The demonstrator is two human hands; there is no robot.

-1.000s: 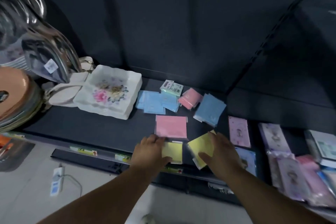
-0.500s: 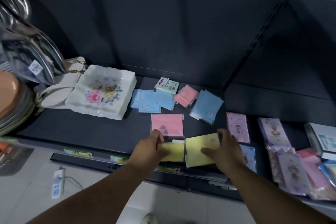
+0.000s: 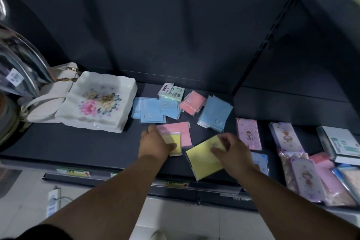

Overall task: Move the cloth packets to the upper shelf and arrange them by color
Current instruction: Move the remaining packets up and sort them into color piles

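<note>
On the dark shelf (image 3: pixel 81 148) lie several cloth packets. My left hand (image 3: pixel 154 143) grips a small yellow packet (image 3: pixel 174 141) that overlaps the front of a flat pink packet (image 3: pixel 180 132). My right hand (image 3: pixel 232 151) pinches the far corner of a larger yellow packet (image 3: pixel 204 159) lying askew near the shelf's front edge. Farther back sit a spread of blue packets (image 3: pixel 151 112), a green packet (image 3: pixel 172 92), a tilted pink packet (image 3: pixel 191 102) and a blue stack (image 3: pixel 215 114).
A white floral dish (image 3: pixel 97 103) and a white handbag (image 3: pixel 46 101) stand at the left of the shelf. Pink and purple illustrated packs (image 3: pixel 248 133) and boxes (image 3: pixel 339 145) crowd the right section. A dark back panel rises behind. Tiled floor and a power strip (image 3: pixel 52 201) lie below.
Both hands moved farther onto the shelf. The left hand carried the small yellow packet onto the pink packet's front. The right hand turned the larger yellow packet askew.
</note>
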